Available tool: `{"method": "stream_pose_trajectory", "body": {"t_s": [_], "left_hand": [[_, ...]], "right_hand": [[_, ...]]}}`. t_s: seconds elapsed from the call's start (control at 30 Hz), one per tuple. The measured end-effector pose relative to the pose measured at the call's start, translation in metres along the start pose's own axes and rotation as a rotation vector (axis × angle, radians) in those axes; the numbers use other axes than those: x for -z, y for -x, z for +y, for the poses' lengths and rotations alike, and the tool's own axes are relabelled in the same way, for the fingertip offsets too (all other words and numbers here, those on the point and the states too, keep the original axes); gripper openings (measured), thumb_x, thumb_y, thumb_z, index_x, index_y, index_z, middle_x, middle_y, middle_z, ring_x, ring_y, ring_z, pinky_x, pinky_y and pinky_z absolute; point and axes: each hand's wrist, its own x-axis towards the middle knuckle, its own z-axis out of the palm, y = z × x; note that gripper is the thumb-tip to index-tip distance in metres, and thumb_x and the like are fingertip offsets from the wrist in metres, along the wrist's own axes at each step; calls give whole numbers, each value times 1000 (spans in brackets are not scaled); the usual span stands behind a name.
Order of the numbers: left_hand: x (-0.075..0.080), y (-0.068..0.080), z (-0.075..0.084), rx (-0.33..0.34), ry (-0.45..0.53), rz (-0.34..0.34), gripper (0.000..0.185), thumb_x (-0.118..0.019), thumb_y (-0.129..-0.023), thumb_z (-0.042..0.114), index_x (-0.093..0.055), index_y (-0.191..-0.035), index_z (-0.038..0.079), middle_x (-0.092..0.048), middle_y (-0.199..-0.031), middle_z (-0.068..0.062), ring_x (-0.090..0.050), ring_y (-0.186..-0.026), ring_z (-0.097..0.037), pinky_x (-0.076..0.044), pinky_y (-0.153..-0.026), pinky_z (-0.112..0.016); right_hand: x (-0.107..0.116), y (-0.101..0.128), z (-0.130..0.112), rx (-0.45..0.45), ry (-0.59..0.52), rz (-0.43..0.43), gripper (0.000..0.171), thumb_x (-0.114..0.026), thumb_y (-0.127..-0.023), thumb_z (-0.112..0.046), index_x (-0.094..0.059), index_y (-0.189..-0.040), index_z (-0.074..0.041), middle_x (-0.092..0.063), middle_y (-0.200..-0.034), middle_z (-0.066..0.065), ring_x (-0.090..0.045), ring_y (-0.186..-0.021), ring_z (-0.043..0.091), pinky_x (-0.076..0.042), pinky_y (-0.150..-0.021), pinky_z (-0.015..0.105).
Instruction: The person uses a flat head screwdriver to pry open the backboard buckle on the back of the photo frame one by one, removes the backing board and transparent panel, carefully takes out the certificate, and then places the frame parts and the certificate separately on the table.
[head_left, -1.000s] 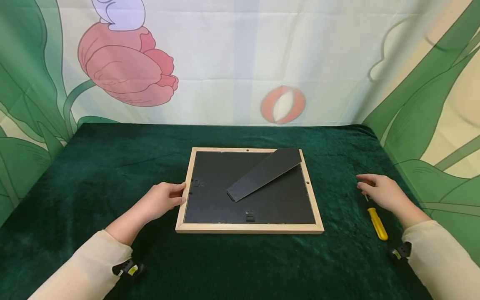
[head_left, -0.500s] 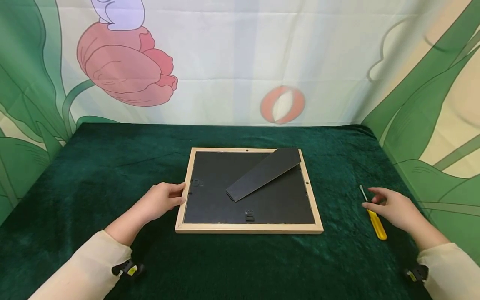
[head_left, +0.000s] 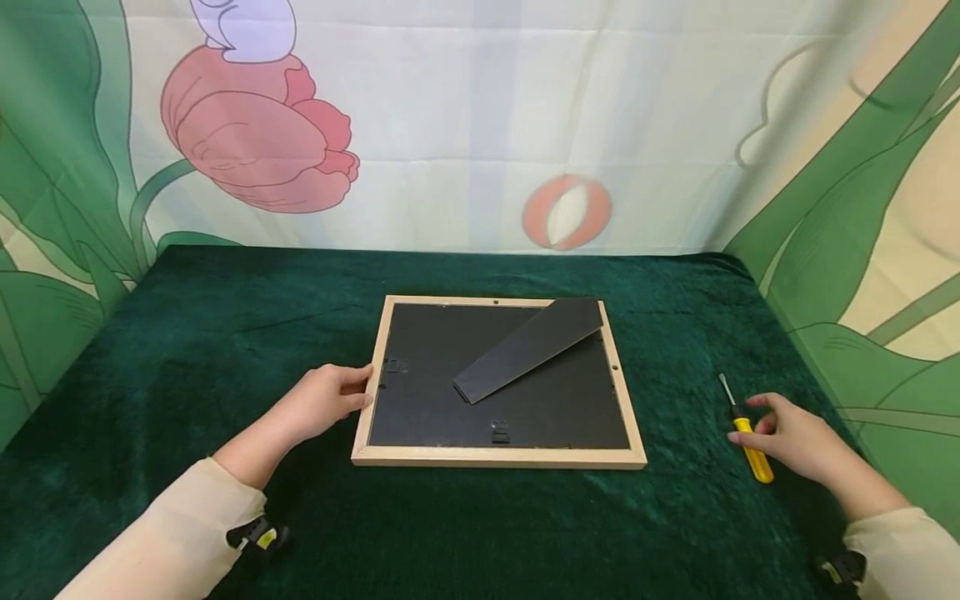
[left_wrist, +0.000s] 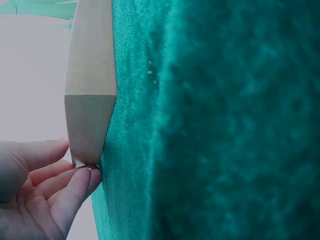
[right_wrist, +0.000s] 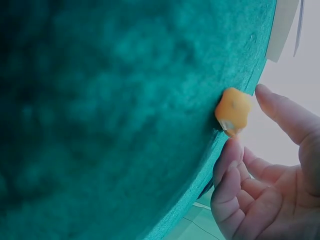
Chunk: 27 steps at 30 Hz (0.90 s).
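Bare cloth between frame — screwdriver.

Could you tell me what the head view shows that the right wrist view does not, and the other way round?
Only the head view shows the left hand resting on the left edge of the wooden picture frame, its black backing and stand strut, and the screwdriver's metal shaft. Only the right wrist view shows the butt end of the yellow handle up close, with the fingertips beside it and not closed round it. Both show the right hand, the yellow screwdriver and the green cloth.
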Motion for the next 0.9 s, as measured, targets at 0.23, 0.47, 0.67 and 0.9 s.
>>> {"method": "stream_pose_trajectory", "body": {"t_s": [0.23, 0.47, 0.67, 0.9], "left_hand": [[0, 0, 1, 0, 8, 1, 52, -56, -82, 13, -35, -128, 1, -50, -116, -16, -56, -90, -20, -46, -71, -37], [-1, 0, 0, 1, 10, 2, 52, -56, -82, 14, -35, -128, 1, -49, -117, -16, -56, -91, -20, -46, -72, -37], [-2, 0, -1, -1, 8, 3, 52, -55, -82, 14, -35, -128, 2, -50, -116, -16, -56, -90, -20, -46, -71, -37], [-1, 0, -2, -10, -10, 8, 52, -56, -82, 14, -35, -128, 1, -50, -115, -16, -56, -88, -19, -46, -70, -36]], "right_hand": [[0, 1, 1, -28, -4, -48, 77, -56, -77, -42, -23, -122, 12, -55, -75, 3, -50, -61, 15, -39, -51, 30], [4, 1, 2, -32, 16, -47, 64, -55, -80, -26, -25, -122, 11, -56, -81, 8, -51, -61, 15, -41, -50, 30], [7, 0, -2, 10, -17, 3, 56, -54, -81, -24, -33, -119, 10, -55, -83, 8, -50, -63, 16, -41, -51, 30], [9, -2, -5, 56, -50, 81, 47, -55, -81, -25, -43, -114, 7, -55, -84, 9, -49, -63, 17, -42, -50, 29]]}}
